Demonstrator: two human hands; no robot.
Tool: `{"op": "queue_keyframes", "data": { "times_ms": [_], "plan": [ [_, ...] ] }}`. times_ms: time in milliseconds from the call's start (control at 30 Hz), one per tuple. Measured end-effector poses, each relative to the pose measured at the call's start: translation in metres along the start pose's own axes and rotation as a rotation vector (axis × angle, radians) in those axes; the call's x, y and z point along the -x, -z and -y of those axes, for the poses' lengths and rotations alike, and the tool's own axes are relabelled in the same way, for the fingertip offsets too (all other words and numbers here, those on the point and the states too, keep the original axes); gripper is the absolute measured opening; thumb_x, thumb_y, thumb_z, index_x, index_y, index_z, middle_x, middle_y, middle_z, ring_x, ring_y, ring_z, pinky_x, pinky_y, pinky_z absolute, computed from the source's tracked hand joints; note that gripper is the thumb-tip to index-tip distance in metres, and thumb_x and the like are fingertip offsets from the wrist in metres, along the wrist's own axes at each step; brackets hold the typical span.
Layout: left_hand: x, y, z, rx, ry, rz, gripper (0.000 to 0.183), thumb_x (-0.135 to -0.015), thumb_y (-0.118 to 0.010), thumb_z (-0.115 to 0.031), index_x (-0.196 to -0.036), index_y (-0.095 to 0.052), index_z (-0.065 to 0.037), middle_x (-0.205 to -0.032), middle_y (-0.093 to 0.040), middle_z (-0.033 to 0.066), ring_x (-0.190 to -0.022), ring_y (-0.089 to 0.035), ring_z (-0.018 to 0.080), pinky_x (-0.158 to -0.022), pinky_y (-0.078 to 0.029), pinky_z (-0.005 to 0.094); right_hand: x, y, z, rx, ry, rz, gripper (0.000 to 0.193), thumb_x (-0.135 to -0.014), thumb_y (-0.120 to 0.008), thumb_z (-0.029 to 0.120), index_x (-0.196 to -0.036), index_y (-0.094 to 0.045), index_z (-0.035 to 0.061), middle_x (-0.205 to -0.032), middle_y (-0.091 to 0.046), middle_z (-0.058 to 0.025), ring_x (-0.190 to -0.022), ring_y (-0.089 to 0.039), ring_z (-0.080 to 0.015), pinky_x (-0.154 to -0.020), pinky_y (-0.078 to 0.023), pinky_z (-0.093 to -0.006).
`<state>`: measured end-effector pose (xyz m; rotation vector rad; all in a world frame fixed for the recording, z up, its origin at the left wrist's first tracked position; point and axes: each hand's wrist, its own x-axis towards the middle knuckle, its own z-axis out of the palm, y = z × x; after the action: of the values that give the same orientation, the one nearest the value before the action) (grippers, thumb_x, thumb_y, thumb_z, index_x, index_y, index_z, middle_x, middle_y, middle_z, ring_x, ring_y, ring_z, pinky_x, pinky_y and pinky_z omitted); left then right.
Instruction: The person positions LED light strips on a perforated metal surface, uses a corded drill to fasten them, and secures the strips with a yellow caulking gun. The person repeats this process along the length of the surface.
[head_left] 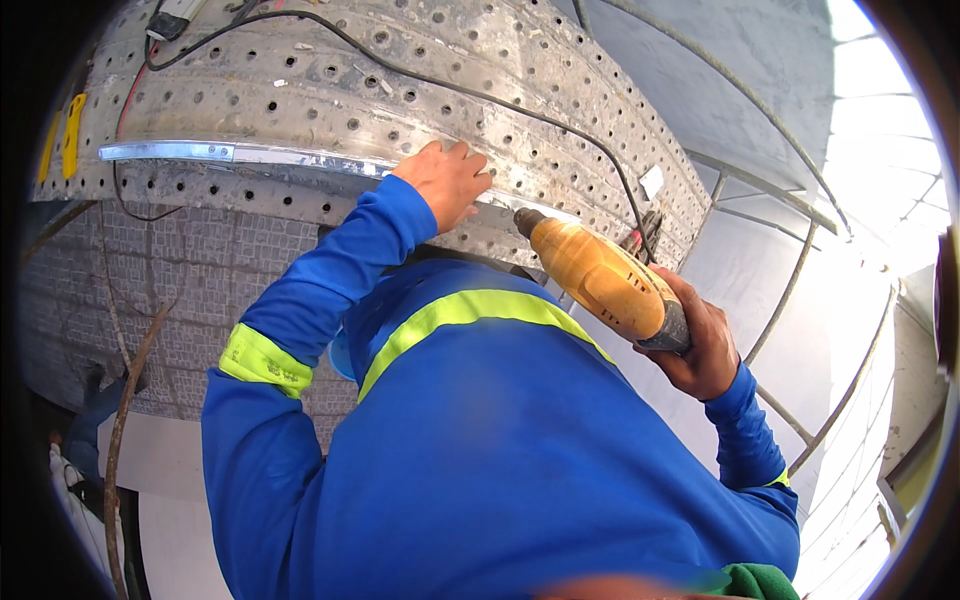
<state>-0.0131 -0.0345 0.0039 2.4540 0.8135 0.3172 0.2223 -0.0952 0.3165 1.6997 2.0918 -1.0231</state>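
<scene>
The drill [595, 280] is at the right of the person's body, slanting so that its dark chuck points left and far, close to the right part of a metal strip [230, 153]; whether it touches the strip cannot be told. The right hand [705, 340] is wrapped around the drill's rear end. The left hand [445, 185] lies palm down over the strip, fingers bent and slightly apart; whether they grip its edge cannot be told.

The drill is yellow-orange, scuffed and dirty, with vent slots and a dark rear. The strip is long, narrow and silvery, shinier at its left end, and runs left to right along the near part of the perforated metal planks [320, 65].

A black cable [450, 88] crosses the planks from far left to the right, beyond the strip. A yellow tool [72, 137] lies at the far left, and a white scrap [652, 182] at the right. Poles [802, 285] stand farther right. Patterned paving [200, 260] shows at the left, with a blue bucket [342, 356] partly hidden by the body.
</scene>
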Motion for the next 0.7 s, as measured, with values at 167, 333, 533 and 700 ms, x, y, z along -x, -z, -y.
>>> {"op": "queue_keyframes", "data": {
  "times_ms": [167, 333, 533, 700],
  "plan": [
    [0.001, -0.009, -0.002, -0.025, 0.029, -0.134, 0.017, -0.083, -0.067, -0.015, -0.100, -0.067, -0.014, -0.106, -0.064, 0.0040, -0.108, -0.063, 0.0236, -0.087, -0.054, 0.0386, 0.003, -0.011, 0.013, 0.023, -0.051, -0.006, 0.076, -0.079, -0.081, 0.012, -0.147, -0.048, 0.0024, -0.123, -0.070, -0.0224, -0.111, -0.069, -0.0424, -0.093, -0.057, -0.0438],
    [0.000, -0.016, -0.007, -0.086, 0.127, -0.197, 0.007, -0.084, -0.064, -0.015, -0.091, -0.063, -0.014, -0.095, -0.061, 0.0027, -0.101, -0.063, 0.0214, -0.080, -0.054, 0.0366, 0.004, -0.020, 0.025, -0.001, -0.121, 0.001, 0.082, -0.077, -0.082, 0.014, -0.150, -0.047, 0.0064, -0.124, -0.070, -0.0219, -0.111, -0.070, -0.0409, -0.091, -0.057, -0.0424],
    [0.004, -0.017, -0.011, -0.155, 0.110, -0.230, 0.007, -0.085, -0.063, -0.017, -0.092, -0.061, -0.016, -0.092, -0.058, 0.0012, -0.098, -0.062, 0.0204, -0.078, -0.052, 0.0361, 0.002, -0.022, 0.036, -0.078, -0.231, 0.009, 0.082, -0.076, -0.083, 0.017, -0.150, -0.047, 0.0068, -0.124, -0.070, -0.0222, -0.111, -0.070, -0.0408, -0.092, -0.057, -0.0429],
    [0.002, -0.019, -0.006, -0.133, 0.079, -0.192, 0.008, -0.085, -0.063, -0.018, -0.093, -0.062, -0.016, -0.095, -0.059, 0.0016, -0.098, -0.061, 0.0210, -0.079, -0.053, 0.0354, 0.002, -0.026, 0.042, -0.082, -0.258, -0.005, 0.082, -0.076, -0.082, 0.019, -0.149, -0.048, 0.0060, -0.123, -0.070, -0.0225, -0.111, -0.069, -0.0415, -0.092, -0.057, -0.0440]
  ]
}}
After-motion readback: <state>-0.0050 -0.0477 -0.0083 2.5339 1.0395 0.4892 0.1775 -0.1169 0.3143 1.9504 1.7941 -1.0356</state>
